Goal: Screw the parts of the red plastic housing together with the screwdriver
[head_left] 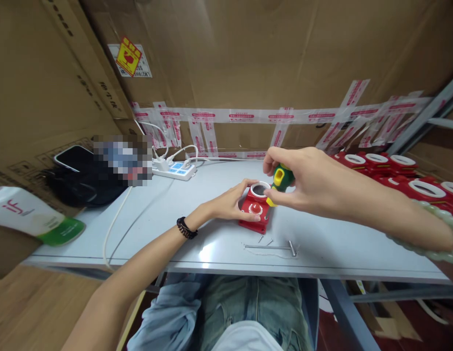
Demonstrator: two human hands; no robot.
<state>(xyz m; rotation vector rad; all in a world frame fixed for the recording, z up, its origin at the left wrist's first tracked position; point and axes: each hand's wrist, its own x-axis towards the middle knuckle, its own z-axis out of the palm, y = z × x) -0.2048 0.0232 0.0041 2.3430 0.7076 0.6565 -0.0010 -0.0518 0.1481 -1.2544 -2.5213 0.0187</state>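
A small red device with a white ring on top and a red knob on its front sits on the table. My left hand grips it from the left, fingers behind and thumb across the front. In my right hand is a green and yellow screwdriver, slanting down to the device's right side. Whether its tip sits in a screw is too small to tell. In front of the device lie a few small screws and a metal T-handled tool.
Several similar red devices with white rings stand at the right. A white power strip with plugs and cables sits at the back left. Farther left are a black bag, a phone and a white-green tube. Cardboard walls the back.
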